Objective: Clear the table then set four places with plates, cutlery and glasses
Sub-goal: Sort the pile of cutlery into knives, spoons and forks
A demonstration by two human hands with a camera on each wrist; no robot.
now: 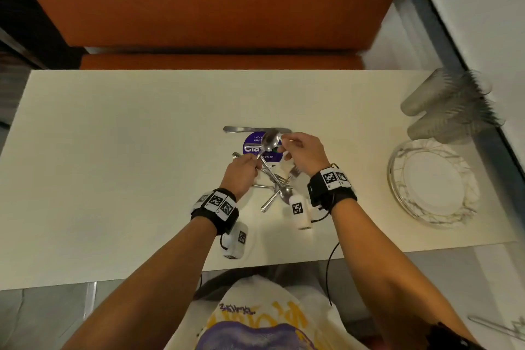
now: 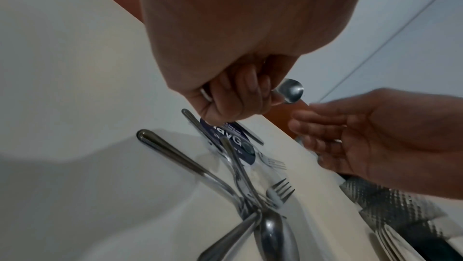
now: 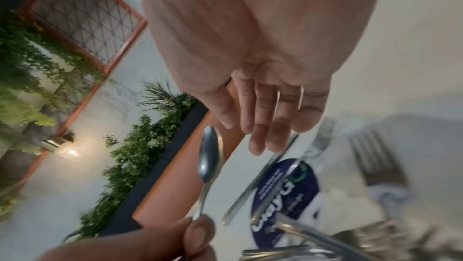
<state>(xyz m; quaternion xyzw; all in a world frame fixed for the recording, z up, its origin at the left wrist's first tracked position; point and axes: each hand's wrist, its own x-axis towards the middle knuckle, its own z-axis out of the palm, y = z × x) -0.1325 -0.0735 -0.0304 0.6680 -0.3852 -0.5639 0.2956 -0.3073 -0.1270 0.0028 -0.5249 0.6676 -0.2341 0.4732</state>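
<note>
My left hand (image 1: 250, 165) pinches the handle of a metal spoon (image 1: 270, 140) and holds it up over the white table (image 1: 113, 150), bowl tilted away from me. In the right wrist view the spoon (image 3: 209, 158) rises from my left thumb and finger (image 3: 198, 229). My right hand (image 1: 287, 146) hovers just right of the spoon's bowl, with straight fingers (image 3: 260, 126) that hold nothing. Below both hands lies a loose pile of forks and spoons (image 1: 277, 186). A knife (image 1: 244, 129) lies across the far edge of a round purple sticker (image 1: 252, 148).
A wire basket with white plates (image 1: 397, 196) sits at the table's right end. Stacked clear glasses (image 1: 443, 105) lie on their sides behind it. An orange bench (image 1: 213, 3) runs along the far side of the table.
</note>
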